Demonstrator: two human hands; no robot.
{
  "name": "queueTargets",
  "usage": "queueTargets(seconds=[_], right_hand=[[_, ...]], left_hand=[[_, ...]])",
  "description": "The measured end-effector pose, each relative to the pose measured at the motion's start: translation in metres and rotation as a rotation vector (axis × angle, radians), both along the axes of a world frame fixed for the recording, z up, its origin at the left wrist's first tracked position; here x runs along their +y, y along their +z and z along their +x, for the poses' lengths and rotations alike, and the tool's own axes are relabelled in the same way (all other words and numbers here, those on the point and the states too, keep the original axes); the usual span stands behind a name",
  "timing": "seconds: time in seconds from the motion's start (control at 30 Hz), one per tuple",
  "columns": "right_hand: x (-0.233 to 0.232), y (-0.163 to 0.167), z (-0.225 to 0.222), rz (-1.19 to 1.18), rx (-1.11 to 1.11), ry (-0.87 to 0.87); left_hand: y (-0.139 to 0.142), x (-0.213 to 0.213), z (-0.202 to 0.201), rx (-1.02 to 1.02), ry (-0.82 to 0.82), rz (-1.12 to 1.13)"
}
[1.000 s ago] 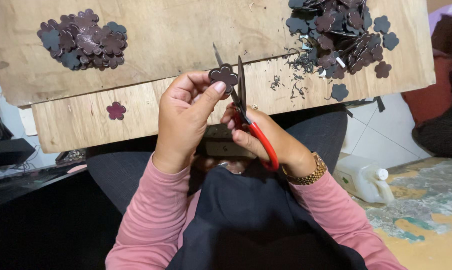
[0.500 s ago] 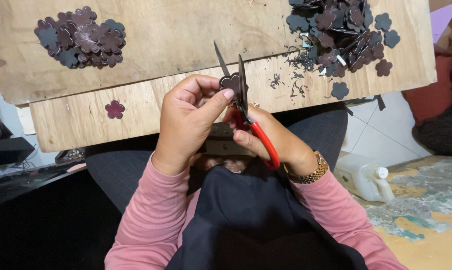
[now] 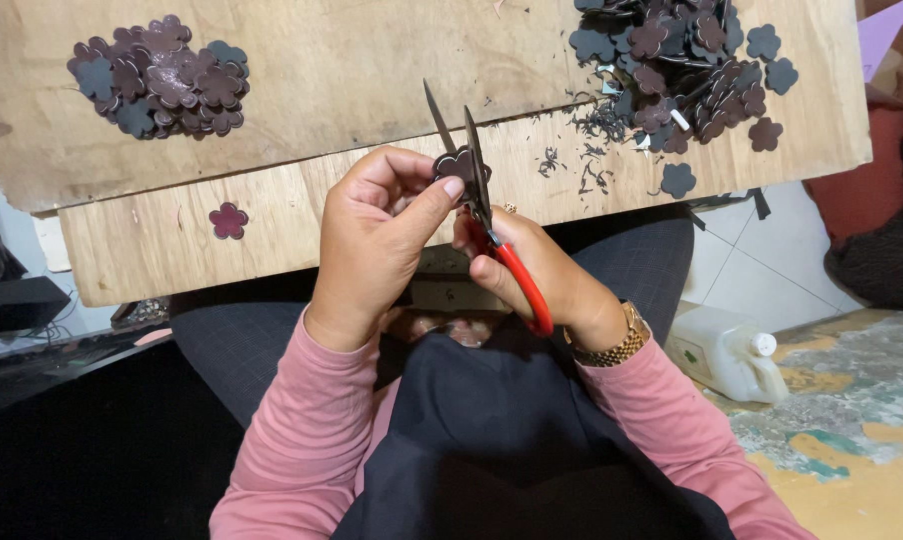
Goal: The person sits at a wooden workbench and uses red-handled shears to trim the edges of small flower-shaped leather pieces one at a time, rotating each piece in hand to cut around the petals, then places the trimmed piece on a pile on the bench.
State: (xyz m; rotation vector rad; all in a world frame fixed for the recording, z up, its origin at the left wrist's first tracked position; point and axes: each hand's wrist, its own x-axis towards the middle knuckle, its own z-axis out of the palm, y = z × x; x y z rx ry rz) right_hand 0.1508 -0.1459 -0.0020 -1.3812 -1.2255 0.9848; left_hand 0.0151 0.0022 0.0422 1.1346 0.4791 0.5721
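1. A small dark flower-shaped piece (image 3: 456, 163) is pinched between thumb and fingers of the left hand (image 3: 377, 235), held above the lap just in front of the board's near edge.
2. Red-handled scissors (image 3: 492, 230) are gripped by the right hand (image 3: 537, 275); blades are parted around the piece.
3. Risk: left thumb tip lies just beside the blades, so a nick is judged possible if the piece slips.
4. Risk: a petal could be cut off if the piece twists in the pinch.
5. Wooden board (image 3: 352, 90) lies across the lap; trimmed pile (image 3: 162, 85) at 10 o'clock, larger pile (image 3: 682, 70) with scraps at 2 o'clock, single flower (image 3: 229, 220) at 9 o'clock.
6. Tiled floor and white jug (image 3: 727, 350) at 4 o'clock.
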Motion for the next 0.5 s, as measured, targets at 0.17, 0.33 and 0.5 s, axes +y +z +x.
queueTargets(seconds=[0.17,0.33,0.5], right_hand=[[0.002,-0.002,-0.004,0.029,0.355,-0.026],[0.005,-0.002,-0.007,0.152,0.529,-0.245],[0.008,0.004,-0.004,0.2,0.51,-0.376]], left_hand=[[-0.002,0.002,0.001,-0.05,0.055,-0.017],[-0.005,0.001,0.0,-0.056,-0.006,-0.054],[-0.012,-0.003,0.004,0.0,-0.094,-0.048]])
